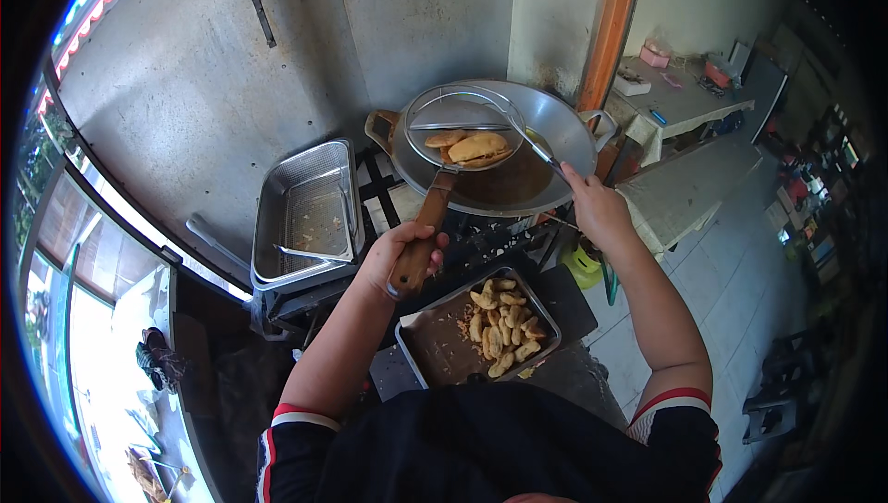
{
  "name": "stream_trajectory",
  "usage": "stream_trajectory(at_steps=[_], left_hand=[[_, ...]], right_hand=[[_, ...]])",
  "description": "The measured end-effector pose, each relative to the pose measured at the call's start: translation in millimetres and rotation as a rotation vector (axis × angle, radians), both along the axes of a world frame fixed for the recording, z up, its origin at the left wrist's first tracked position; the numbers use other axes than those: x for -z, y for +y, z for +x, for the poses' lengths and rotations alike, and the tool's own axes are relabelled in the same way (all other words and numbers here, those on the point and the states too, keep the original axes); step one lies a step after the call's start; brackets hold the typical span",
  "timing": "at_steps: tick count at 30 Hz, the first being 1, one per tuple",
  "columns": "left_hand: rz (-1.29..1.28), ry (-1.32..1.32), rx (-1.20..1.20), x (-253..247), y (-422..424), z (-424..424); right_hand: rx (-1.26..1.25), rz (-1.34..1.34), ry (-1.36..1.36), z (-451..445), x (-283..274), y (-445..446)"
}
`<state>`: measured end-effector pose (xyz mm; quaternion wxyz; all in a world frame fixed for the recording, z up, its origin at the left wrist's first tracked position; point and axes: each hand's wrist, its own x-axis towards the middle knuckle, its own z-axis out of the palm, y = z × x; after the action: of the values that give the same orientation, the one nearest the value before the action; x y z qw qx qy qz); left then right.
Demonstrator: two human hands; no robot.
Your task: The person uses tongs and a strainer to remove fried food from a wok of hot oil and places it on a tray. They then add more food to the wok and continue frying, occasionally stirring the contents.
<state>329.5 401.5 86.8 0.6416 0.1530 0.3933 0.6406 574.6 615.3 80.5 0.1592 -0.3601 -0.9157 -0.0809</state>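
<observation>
My left hand (402,256) grips the wooden handle (433,208) of a round wire strainer (409,135), raised over a wide metal wok (576,149). Several golden battered fried pieces (479,149) rest in the strainer's near part. In my right hand (600,208) is a long metal-handled utensil (540,149); it reaches over the strainer from the right. Its head overlaps the strainer, so its exact shape is unclear. Brown cooking oil (503,187) lies in the wok's bottom, partly hidden by the strainer.
Left of the wok stands a deep metal pan (260,253) with a mesh basket (309,204) and crumbs. Nearer my body, a metal tray (433,347) holds several fried pieces (505,326). A green gas cylinder (581,263) stands below right. A metal wall (298,72) rises behind.
</observation>
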Motion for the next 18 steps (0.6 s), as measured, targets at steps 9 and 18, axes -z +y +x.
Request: stream_trajectory(at_steps=[9,18], left_hand=[[0.083,-0.086,0.027,4,-2,-4],[-0.013,0.054,-0.034,-1,4,-4]], right_hand=[[0.116,-0.007,0.145,10,-1,15],[0.214,-0.168,0.336,6,-14,58]])
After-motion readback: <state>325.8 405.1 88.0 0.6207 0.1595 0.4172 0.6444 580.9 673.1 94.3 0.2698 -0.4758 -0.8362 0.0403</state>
